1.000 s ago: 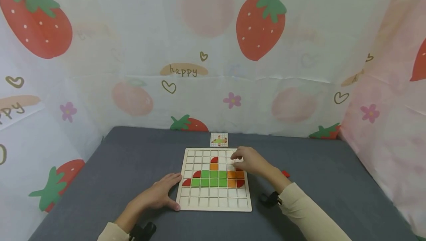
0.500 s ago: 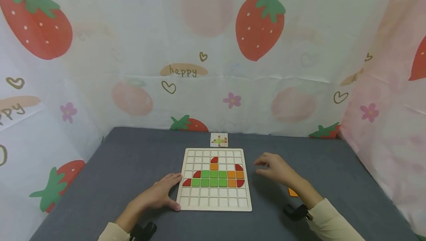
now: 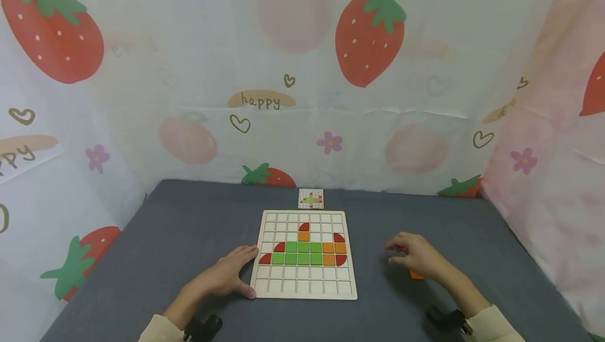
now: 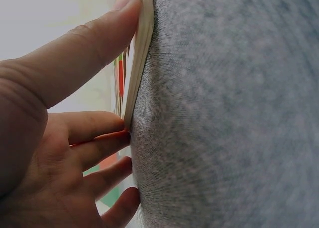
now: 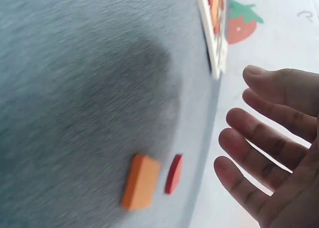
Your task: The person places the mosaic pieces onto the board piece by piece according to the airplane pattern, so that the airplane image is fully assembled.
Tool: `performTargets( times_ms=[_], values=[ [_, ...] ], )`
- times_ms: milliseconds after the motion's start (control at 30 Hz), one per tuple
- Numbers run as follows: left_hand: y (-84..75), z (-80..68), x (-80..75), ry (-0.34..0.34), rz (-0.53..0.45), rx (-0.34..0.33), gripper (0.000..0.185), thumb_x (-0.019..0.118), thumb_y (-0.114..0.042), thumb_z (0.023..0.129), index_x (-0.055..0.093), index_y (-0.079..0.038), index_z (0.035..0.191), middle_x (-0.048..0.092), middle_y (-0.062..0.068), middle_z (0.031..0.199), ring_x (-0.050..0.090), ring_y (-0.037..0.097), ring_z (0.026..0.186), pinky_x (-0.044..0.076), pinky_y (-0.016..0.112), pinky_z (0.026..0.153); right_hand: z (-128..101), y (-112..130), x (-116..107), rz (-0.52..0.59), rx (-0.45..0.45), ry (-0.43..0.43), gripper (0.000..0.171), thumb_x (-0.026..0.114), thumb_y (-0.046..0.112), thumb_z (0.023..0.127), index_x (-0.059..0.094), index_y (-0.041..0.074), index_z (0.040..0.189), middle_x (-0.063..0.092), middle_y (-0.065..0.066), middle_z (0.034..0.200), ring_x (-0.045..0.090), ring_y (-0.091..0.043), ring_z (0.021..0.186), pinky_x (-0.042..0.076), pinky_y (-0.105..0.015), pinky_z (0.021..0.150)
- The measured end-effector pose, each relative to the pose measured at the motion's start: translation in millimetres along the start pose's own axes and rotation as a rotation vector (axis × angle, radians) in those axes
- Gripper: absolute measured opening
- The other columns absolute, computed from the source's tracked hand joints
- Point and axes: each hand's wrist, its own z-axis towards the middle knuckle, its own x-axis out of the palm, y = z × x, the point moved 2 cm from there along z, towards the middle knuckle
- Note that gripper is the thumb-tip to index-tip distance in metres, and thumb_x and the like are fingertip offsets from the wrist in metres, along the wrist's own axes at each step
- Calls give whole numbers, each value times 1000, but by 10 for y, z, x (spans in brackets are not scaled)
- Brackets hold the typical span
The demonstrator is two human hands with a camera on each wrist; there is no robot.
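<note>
From the head view, the right hand (image 3: 418,258) hovers over the grey worktop (image 3: 189,226) with fingers loosely spread and holding nothing, an orange block (image 3: 416,275) just under its heel and a red piece (image 3: 403,250) peeping out beneath the fingers; a careless grab could nudge either piece away across the cloth. The left hand (image 3: 227,276) lies flat against the board's (image 3: 304,292) near-left corner. In the left wrist view, the straight fingers (image 4: 94,138) and thumb press the board (image 4: 139,53) edge; a push could slide it and shake the set tiles. In the right wrist view, the open fingers (image 5: 264,133) hang just beside the orange block (image 5: 140,181) and red piece (image 5: 173,173), not touching them.
</note>
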Motion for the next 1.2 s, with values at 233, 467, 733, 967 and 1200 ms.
performTargets(
  times_ms=[233, 467, 733, 967, 1200],
  values=[
    [-1, 9, -2, -3, -1, -12, 99, 88, -27, 65, 40, 2, 146, 37, 19, 154, 25, 43, 146, 24, 69, 108, -150, -161, 22, 35, 49, 46, 25, 76, 13, 81, 72, 2, 103, 66, -5, 97, 62, -21, 86, 52, -29, 71],
    [-12, 8, -11, -5, -2, -19, 98, 88, -27, 65, 40, 2, 146, 37, 19, 154, 26, 43, 145, 23, 70, 108, -261, -258, 18, 65, 112, 50, 30, 79, 13, 78, 71, 0, 104, 67, -11, 101, 65, -34, 95, 55, -42, 76],
    [-19, 12, -9, -4, -1, -26, 98, 88, -27, 65, 41, 1, 146, 37, 19, 154, 25, 43, 146, 23, 69, 109, -328, -328, 35, 10, 159, 79, 28, 80, 10, 75, 73, 4, 101, 67, -3, 98, 65, -29, 95, 54, -34, 75],
    [-23, 8, -16, -6, 2, -23, 98, 88, -26, 65, 41, 2, 146, 38, 19, 154, 25, 43, 146, 24, 67, 110, -354, -320, 42, 12, 180, 79, 25, 80, 7, 74, 74, 5, 99, 65, 1, 94, 62, -15, 85, 50, -25, 68],
    [-25, 5, -14, -3, -5, -25, 98, 88, -26, 65, 41, 2, 146, 38, 19, 154, 25, 43, 146, 23, 68, 109, -359, -328, 60, -15, 224, 71, 25, 80, 5, 74, 75, 5, 98, 66, 2, 93, 63, -17, 86, 51, -29, 70]
  ],
)
